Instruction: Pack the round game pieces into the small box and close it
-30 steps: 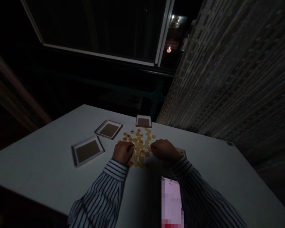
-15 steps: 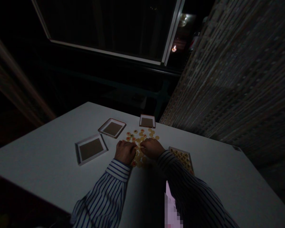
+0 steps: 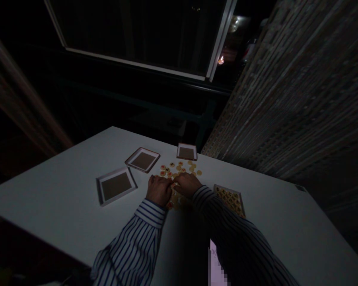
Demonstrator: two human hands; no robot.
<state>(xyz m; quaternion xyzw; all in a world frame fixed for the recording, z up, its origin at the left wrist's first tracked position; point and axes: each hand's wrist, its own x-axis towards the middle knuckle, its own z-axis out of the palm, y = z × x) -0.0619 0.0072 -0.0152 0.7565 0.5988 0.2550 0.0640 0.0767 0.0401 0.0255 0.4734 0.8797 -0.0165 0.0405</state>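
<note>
Several small round yellow tokens [image 3: 181, 168], some with red marks, lie scattered on a white table [image 3: 62, 206]. My left hand [image 3: 158, 190] rests on the near left part of the pile with its fingers curled. My right hand [image 3: 187, 184] lies on the pile beside it, fingers bent down onto the tokens, the two hands almost touching. What the fingers pinch is hidden in the dim light. Both arms wear striped sleeves.
Three shallow square trays with brown insides lie beyond and left of the pile: one [image 3: 116, 186] at left, one [image 3: 142, 159] further back, a small one [image 3: 186, 151] at the far edge. A tray filled with tokens [image 3: 229, 198] sits right of my right arm. A brick wall stands on the right.
My right hand has moved left across the pile until it meets my left hand, uncovering the filled tray at right. The view has drifted slightly.
</note>
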